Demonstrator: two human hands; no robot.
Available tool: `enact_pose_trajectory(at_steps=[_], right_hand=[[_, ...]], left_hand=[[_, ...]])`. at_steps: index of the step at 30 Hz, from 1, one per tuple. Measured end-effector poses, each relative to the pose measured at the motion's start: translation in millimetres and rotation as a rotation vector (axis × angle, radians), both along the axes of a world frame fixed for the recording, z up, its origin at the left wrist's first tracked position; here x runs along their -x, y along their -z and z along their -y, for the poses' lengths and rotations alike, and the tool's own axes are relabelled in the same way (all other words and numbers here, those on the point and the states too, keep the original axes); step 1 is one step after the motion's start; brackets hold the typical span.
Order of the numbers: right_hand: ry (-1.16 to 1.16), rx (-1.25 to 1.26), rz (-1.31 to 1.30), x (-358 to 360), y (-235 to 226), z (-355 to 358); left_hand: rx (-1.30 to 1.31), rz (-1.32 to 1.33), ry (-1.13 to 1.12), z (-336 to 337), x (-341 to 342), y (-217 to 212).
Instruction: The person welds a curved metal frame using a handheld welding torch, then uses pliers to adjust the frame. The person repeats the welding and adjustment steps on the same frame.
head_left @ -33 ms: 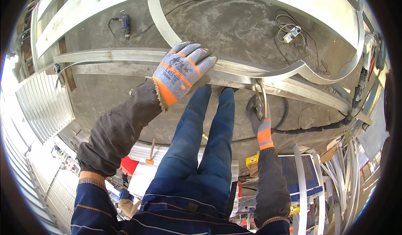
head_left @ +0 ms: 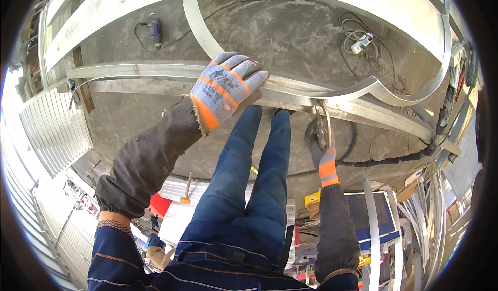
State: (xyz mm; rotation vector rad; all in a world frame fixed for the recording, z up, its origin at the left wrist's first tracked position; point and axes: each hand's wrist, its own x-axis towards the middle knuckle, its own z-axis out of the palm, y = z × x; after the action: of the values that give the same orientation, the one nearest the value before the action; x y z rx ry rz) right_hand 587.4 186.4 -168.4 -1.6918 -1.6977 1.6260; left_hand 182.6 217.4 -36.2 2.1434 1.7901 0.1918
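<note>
My left hand (head_left: 223, 86), in a grey glove with orange bands, lies over a curved metal strip (head_left: 358, 87) on a long metal beam (head_left: 140, 70). Its fingers bend over the far side of the metal, and the thumb is hidden. On the right, my gloved right hand (head_left: 320, 153) is closed round the handles of metal pliers (head_left: 323, 122). The pliers point away from me, with their jaws at the near edge of the strip and beam. The glove and handles partly hide each other.
A corded blue drill (head_left: 155, 31) lies on the floor at far left. A power strip (head_left: 361, 43) with coiled cable sits at far right. A thick black hose (head_left: 389, 161) runs behind my right hand. A hammer (head_left: 187, 190) rests left of my legs; metal strips (head_left: 425, 213) stand at right.
</note>
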Motion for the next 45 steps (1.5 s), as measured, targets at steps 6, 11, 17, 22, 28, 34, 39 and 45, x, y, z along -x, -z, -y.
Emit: enact_pose_trajectory(at_steps=[6, 11, 17, 22, 28, 34, 39, 45], right_hand=[[-0.045, -0.004, 0.051, -3.2, -18.4, -13.9], [-0.161, -0.072, 0.129, -17.9, -20.2, -26.3], [-0.138, 0.079, 0.073, -30.6, -5.0, -19.9], [-0.177, 0.034, 0.081, -25.6, -12.1, -22.1], [-0.268, -0.157, 0.051, -16.4, -44.6, -44.3], [-0.326, -0.199, 0.064, -13.6, -50.0, -54.0], [-0.232, -0.098, -0.032, -11.6, -40.2, -46.9], [-0.031, -0.010, -0.051, -26.8, -25.3, -43.7]], left_hand=[[-0.052, 0.086, 0.007, -14.8, -5.8, 6.9], [-0.109, 0.123, -0.045, -17.9, -11.9, 8.9], [-0.187, 0.105, -0.048, -13.0, -17.2, 10.2], [-0.231, 0.114, 0.019, -17.6, -17.3, 1.5], [-0.281, 0.115, 0.012, -20.3, -21.0, -3.4], [-0.262, 0.109, -0.034, -8.5, -17.9, -6.6], [-0.202, 0.160, -0.095, -16.3, -31.5, -18.3], [-0.159, 0.222, -0.143, -37.8, -65.3, -18.8]])
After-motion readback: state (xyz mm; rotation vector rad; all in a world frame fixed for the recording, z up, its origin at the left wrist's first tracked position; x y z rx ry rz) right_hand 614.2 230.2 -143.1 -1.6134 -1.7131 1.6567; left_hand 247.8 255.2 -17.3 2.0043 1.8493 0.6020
